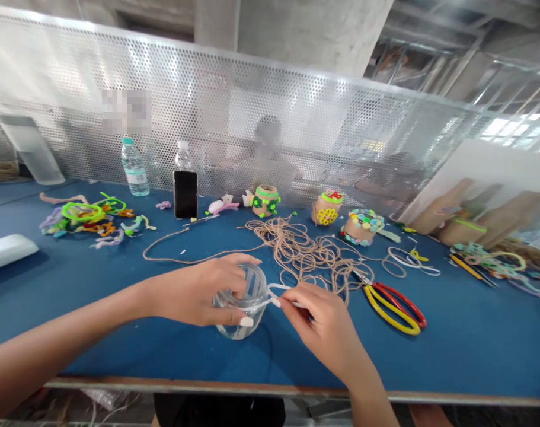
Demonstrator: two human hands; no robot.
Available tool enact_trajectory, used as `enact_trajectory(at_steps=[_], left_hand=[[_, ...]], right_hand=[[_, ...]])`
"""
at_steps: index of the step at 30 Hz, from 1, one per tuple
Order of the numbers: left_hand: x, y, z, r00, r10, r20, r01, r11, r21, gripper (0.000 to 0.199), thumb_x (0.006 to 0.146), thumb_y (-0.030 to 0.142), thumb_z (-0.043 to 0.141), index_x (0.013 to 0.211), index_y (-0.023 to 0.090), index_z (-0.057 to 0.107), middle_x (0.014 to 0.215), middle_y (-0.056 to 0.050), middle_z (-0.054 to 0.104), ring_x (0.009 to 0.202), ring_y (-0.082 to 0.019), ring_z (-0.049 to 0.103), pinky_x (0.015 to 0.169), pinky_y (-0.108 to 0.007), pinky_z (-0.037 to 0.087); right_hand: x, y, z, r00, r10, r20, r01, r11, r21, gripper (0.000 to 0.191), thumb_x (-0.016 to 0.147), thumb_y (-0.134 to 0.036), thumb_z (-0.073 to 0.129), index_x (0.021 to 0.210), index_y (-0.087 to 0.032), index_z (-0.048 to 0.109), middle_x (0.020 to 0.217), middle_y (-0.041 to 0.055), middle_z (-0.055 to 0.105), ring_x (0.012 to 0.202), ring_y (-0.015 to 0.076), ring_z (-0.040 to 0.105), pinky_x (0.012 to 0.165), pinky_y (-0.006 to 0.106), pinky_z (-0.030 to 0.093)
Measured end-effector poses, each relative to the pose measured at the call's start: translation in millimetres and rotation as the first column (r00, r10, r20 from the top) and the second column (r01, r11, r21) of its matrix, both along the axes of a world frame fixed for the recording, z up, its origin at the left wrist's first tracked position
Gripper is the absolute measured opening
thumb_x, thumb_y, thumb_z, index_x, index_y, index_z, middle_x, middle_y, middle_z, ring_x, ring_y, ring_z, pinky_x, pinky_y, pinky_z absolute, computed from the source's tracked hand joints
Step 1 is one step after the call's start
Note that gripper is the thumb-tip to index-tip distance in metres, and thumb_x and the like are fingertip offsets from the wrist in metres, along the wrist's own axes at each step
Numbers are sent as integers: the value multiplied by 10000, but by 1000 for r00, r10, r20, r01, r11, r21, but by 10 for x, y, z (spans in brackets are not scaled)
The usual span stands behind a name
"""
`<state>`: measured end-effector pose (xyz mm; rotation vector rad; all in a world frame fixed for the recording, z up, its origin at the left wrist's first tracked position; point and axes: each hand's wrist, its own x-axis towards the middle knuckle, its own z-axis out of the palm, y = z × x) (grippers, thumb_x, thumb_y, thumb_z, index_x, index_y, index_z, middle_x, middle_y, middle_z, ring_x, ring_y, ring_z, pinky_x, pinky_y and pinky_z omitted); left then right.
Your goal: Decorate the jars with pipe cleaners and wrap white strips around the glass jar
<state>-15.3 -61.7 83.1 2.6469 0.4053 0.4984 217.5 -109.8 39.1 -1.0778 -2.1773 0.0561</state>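
A clear glass jar [238,329] stands near the front of the blue table. My left hand [207,290] grips the jar at its rim, thumb on the near side and fingers over the opening. A white pipe cleaner [276,287] runs round the jar's neck and sticks out to the right. Its end is pinched between the thumb and fingers of my right hand [318,317], just right of the jar. Behind both hands lies a loose tangle of brown twine [296,249].
Pliers with red and yellow handles [396,308] lie right of my right hand. Colourful pipe cleaners [85,216], a bottle [135,169], a phone [185,194] and decorated jars [326,209] stand or lie further back, before a perforated metal screen [207,107].
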Motion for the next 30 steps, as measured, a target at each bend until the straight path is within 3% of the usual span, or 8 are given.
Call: enact_trajectory(at_steps=[4,6,8,10,15,21,26,30], left_hand=[[0,20,-7,996,-93,17,93,995,-30,181,901,185,548,722,188,522,721,7,587,744,-132,606,1168,-428,262],[-51,41,29,993,-121,-15,120,991,-58,116,897,166,549,792,197,587,910,-35,646,1015,-178,617,1188,-459,205],[-106,48,75,992,-94,-82,92,995,-32,122,892,144,546,878,223,638,1120,-56,633,1298,-238,452,1189,-541,110],[-137,47,122,988,-61,-140,62,998,-2,184,890,119,531,927,245,659,1232,-60,590,1399,-260,311,1175,-585,73],[-90,101,245,972,-192,-138,175,976,-130,229,858,81,556,879,271,683,1084,-46,641,1187,-194,555,1189,-438,239],[-25,201,372,960,-231,-159,193,956,-220,177,876,195,606,808,292,739,878,-26,698,1086,-216,634,1175,-438,282],[36,251,408,929,-317,-190,258,925,-281,199,897,238,587,802,310,747,774,4,706,858,-183,691,1194,-431,245],[53,336,387,892,-386,-235,310,900,-306,204,911,269,570,799,300,738,825,0,706,875,-183,681,1213,-422,193]], right_hand=[[-6,8,-12,1000,-17,-13,17,999,47,289,933,-229,508,655,-165,558,577,-7,514,537,107,467,528,225,324],[6,9,-10,999,7,-40,-5,999,38,293,935,-256,516,662,-165,567,572,-12,513,529,102,464,520,220,329],[26,9,-1,997,45,-70,-44,999,13,276,936,-251,511,684,-166,586,584,-12,540,537,99,482,524,216,345],[49,4,12,993,68,-95,-70,997,-14,249,926,-226,514,699,-167,597,601,-10,565,550,97,499,528,213,357],[120,-22,32,985,76,-152,-91,991,-93,200,893,-161,533,703,-172,593,620,-16,579,546,87,494,527,204,363],[288,-4,7,981,34,-190,-71,979,-189,194,915,-193,524,749,-176,624,660,-2,606,571,101,526,528,209,387],[351,78,5,976,7,-217,-54,976,-209,216,923,-254,527,756,-176,639,680,8,631,595,113,558,534,208,412],[309,131,16,975,-20,-222,-17,987,-161,200,917,-239,523,764,-170,631,684,8,627,596,109,561,546,206,412]])
